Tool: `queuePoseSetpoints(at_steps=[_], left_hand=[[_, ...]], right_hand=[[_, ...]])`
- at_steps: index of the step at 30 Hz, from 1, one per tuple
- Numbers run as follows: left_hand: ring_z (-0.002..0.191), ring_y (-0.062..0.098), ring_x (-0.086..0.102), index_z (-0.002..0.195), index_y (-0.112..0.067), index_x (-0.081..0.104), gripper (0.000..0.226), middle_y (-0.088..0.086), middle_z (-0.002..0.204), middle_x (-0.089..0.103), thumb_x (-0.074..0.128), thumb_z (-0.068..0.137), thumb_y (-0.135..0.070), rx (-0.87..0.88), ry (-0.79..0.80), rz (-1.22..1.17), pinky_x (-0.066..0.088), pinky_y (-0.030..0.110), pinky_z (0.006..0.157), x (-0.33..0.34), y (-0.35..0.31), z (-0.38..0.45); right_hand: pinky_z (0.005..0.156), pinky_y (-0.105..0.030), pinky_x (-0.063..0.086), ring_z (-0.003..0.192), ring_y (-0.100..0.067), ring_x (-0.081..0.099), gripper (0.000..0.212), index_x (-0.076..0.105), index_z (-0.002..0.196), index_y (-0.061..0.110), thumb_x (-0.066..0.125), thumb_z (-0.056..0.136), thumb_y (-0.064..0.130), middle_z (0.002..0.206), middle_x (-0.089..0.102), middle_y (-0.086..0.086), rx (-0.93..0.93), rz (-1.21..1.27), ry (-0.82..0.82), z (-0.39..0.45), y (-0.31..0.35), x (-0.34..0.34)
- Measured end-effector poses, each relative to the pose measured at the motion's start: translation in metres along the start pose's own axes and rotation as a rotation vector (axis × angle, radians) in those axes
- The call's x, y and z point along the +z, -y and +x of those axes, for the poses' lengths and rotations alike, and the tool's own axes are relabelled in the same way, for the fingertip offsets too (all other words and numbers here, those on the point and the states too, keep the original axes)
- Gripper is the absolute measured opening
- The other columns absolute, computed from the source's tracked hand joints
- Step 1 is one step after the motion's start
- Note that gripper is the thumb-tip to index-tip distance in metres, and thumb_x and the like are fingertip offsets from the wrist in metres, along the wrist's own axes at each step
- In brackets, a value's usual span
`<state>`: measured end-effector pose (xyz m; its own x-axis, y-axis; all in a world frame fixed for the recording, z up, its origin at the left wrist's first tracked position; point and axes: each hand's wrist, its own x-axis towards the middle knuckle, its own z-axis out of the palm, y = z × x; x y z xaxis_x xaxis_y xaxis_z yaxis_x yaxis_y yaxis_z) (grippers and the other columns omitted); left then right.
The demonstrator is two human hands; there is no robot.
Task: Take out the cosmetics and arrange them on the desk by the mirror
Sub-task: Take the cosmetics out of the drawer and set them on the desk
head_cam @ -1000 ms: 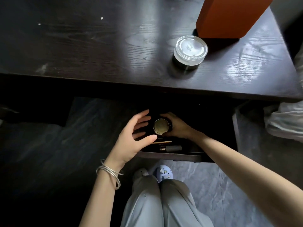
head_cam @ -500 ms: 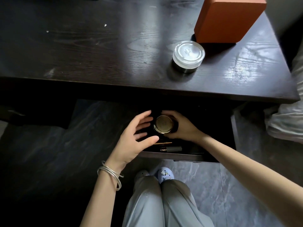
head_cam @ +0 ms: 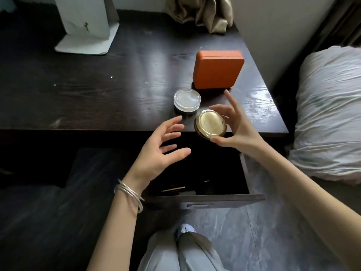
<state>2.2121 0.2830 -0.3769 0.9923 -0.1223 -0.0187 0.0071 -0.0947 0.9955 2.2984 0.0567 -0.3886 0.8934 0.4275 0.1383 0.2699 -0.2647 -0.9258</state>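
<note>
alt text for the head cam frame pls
Right hand holds a round gold-lidded jar above the front edge of a dark desk, over an open drawer; left hand is open and empty beside it. A clear-lidded jar and an orange case sit on the desk.

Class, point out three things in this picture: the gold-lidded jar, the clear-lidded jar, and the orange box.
gold-lidded jar (head_cam: 210,123): head view, centre of its gold lid.
clear-lidded jar (head_cam: 187,99): head view, centre of its clear lid.
orange box (head_cam: 217,70): head view, middle of its front face.
</note>
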Motion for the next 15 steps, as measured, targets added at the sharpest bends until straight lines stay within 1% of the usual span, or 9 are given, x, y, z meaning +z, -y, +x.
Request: queuePoseSetpoints(at_steps=[2,4,7,9,11,15], left_hand=[[0.117,0.001,0.053,0.129,-0.038,0.045,0.067,-0.013,0.125,0.057,0.071,0.069,-0.025,0.012,0.019,0.015,0.048,0.029,0.098,0.003,-0.006,0.011],[0.116,0.001,0.053,0.129,-0.038,0.045,0.066,-0.013,0.124,0.057,0.071,0.069,-0.026,0.011,0.03,0.026,0.047,0.03,0.098,0.005,-0.009,0.021],[0.116,0.002,0.053,0.13,-0.037,0.045,0.068,-0.014,0.125,0.057,0.071,0.069,-0.026,0.003,0.035,0.038,0.047,0.032,0.099,0.008,-0.007,0.03],[0.116,0.003,0.053,0.131,-0.036,0.045,0.068,-0.013,0.125,0.057,0.071,0.069,-0.026,-0.001,0.038,0.044,0.047,0.032,0.099,0.008,-0.004,0.033],[0.117,0.003,0.053,0.131,-0.036,0.044,0.068,-0.013,0.125,0.056,0.071,0.069,-0.026,-0.008,0.041,0.05,0.047,0.033,0.099,0.007,0.0,0.035],[0.117,0.003,0.053,0.13,-0.037,0.045,0.067,-0.013,0.125,0.056,0.071,0.069,-0.025,-0.018,0.031,0.041,0.047,0.035,0.1,0.005,0.005,0.033]], right_hand=[[0.109,-0.034,0.036,0.123,-0.017,0.05,0.116,0.002,0.149,0.018,0.078,0.062,0.017,0.127,0.052,-0.01,0.035,-0.017,-0.06,0.013,-0.004,-0.016],[0.111,-0.036,0.034,0.123,-0.016,0.05,0.116,0.0,0.15,0.017,0.077,0.063,0.006,0.128,0.051,-0.012,0.087,-0.036,-0.096,0.024,-0.011,-0.026],[0.113,-0.037,0.032,0.125,-0.014,0.048,0.115,0.0,0.15,0.02,0.076,0.068,-0.007,0.13,0.051,-0.011,0.151,-0.076,-0.088,0.036,-0.021,-0.03],[0.112,-0.034,0.033,0.126,-0.013,0.046,0.111,0.001,0.149,0.021,0.075,0.071,-0.007,0.133,0.05,-0.011,0.171,-0.106,-0.074,0.041,-0.026,-0.028],[0.112,-0.032,0.033,0.127,-0.011,0.045,0.108,0.003,0.15,0.019,0.074,0.072,-0.005,0.134,0.05,-0.011,0.178,-0.131,-0.076,0.043,-0.031,-0.028],[0.115,-0.038,0.029,0.131,-0.01,0.041,0.105,0.005,0.15,0.019,0.075,0.074,0.0,0.14,0.046,-0.009,0.153,-0.188,-0.045,0.044,-0.033,-0.03]])
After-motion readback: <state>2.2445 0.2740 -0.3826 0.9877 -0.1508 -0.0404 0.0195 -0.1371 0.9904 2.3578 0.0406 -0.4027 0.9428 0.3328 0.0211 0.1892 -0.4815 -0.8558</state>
